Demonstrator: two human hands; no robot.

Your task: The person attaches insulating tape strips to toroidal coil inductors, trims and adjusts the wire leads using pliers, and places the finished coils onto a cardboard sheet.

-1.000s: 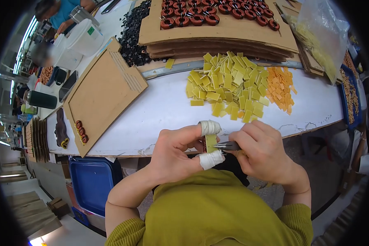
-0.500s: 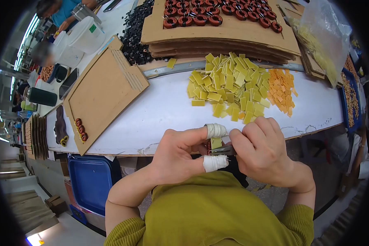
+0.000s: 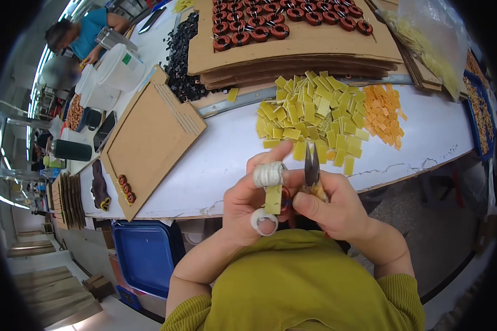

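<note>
The right hand [image 3: 337, 207] had swung its gripped pliers [image 3: 311, 168] upward, clear of the yellow piece [image 3: 273, 201] the left hand [image 3: 240, 201] pinched.

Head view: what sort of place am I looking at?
Likely a hand-assembly workshop for electrical parts: rows of reddish wire-wound rings on cardboard, a heap of yellow pieces on the bench, and pliers in the right hand.
</note>
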